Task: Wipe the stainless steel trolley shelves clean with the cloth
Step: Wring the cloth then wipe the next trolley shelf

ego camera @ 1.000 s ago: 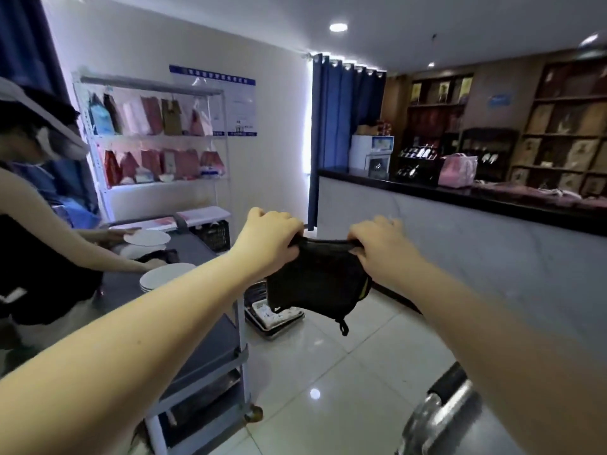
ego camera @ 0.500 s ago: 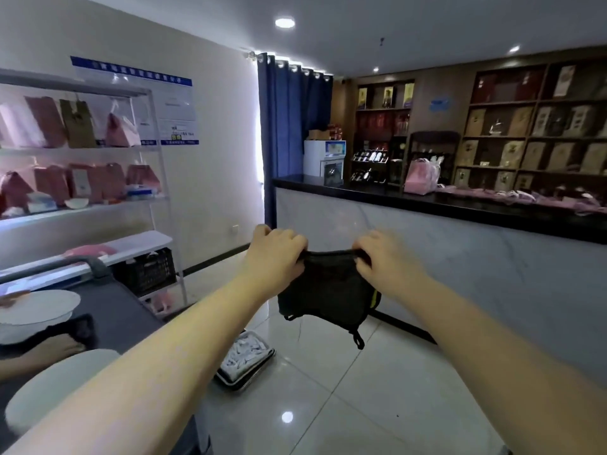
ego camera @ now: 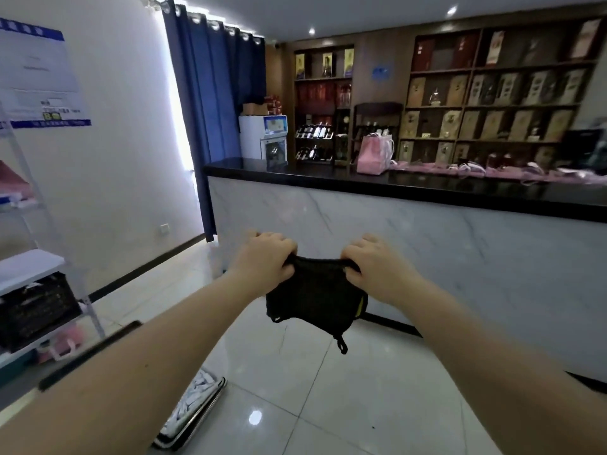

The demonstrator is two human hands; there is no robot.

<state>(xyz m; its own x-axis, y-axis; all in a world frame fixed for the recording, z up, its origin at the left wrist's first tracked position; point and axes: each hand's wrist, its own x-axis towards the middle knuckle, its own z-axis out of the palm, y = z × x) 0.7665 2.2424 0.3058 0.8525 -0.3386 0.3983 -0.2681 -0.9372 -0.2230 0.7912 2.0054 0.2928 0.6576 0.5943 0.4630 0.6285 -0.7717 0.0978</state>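
Note:
A black cloth [ego camera: 315, 297] with a small hanging loop hangs in mid-air in front of me. My left hand [ego camera: 262, 261] grips its top left edge and my right hand [ego camera: 377, 267] grips its top right edge, stretching it between them. Both arms reach forward over the tiled floor. Of the trolley only a dark handle bar [ego camera: 88, 356] shows, low on the left behind my left forearm; its shelves are out of view.
A marble-fronted counter [ego camera: 427, 244] with a black top runs along the right. A white rack [ego camera: 36, 284] with a black crate stands at the left. A metal tray [ego camera: 193, 408] of white items lies on the floor below my left arm.
The view has swung right, away from the trolley; the other person, the plates and the trolley top have left the frame. Both hands still hold the cloth stretched out.

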